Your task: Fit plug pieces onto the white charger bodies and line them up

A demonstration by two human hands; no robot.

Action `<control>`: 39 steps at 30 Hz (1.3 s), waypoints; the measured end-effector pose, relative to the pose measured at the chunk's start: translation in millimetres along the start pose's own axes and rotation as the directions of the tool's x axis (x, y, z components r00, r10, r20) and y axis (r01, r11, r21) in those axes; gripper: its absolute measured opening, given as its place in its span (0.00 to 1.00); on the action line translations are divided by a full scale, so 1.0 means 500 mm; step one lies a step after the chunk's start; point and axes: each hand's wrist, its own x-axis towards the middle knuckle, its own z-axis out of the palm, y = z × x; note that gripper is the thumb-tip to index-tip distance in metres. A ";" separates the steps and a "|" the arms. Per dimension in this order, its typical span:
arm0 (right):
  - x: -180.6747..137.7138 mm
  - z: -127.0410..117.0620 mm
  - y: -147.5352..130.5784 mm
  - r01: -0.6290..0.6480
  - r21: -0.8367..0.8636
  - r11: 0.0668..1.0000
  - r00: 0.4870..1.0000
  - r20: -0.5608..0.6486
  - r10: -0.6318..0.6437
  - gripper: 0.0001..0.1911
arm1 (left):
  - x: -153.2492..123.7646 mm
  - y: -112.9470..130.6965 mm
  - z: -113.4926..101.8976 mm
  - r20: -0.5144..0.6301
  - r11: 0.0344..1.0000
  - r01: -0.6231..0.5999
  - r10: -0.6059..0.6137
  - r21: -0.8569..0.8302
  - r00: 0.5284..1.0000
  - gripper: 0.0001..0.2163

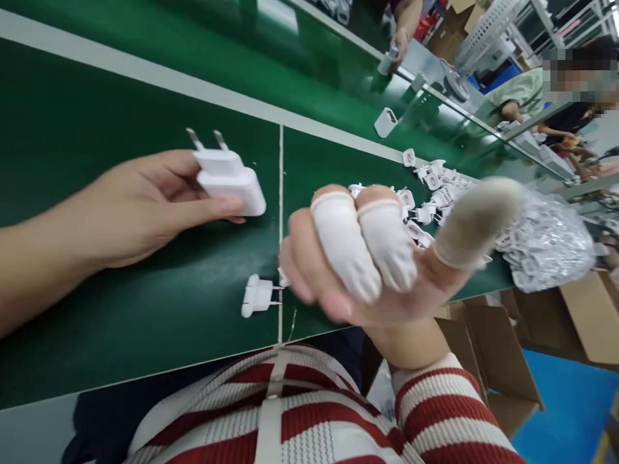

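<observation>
A white two-pin charger (pixel 232 183) is pinched between the thumb and fingers of my left hand (pixel 159 200), its metal pins pointing up and away. My right hand (pixel 362 258) is in the air, palm up and slightly blurred. Its fingers are curled in, while the thumb stands out to the right. White finger cots cover two of the curled fingers and the thumb. I see nothing in that hand. Below and left of it, a loose white plug piece (pixel 258 295) with two pins lies on the green table (pixel 193 309).
Loose white plug pieces (pixel 440 193) lie in a pile beyond my right hand, beside a clear plastic bag (pixel 546 238) of white parts. A white housing (pixel 385 122) stands on the green belt (pixel 309 71). Across it, a co-worker's hand (pixel 400 45) holds a white part. Cardboard boxes (pixel 503 354) stand at lower right.
</observation>
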 end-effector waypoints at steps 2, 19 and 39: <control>0.030 0.005 0.003 -0.057 0.206 0.977 0.995 -0.073 0.074 0.34 | 0.007 -0.007 0.000 0.018 0.998 -0.054 0.054 -0.017 0.998 0.23; 0.054 0.044 0.067 -0.089 0.282 0.955 0.987 -0.103 0.122 0.21 | -0.031 0.028 -0.005 0.351 0.975 0.046 0.035 -0.219 0.936 0.21; 0.044 0.064 0.074 0.007 0.193 0.981 0.990 -0.139 0.021 0.21 | -0.038 0.026 -0.010 0.254 0.986 0.067 -0.026 -0.154 0.967 0.25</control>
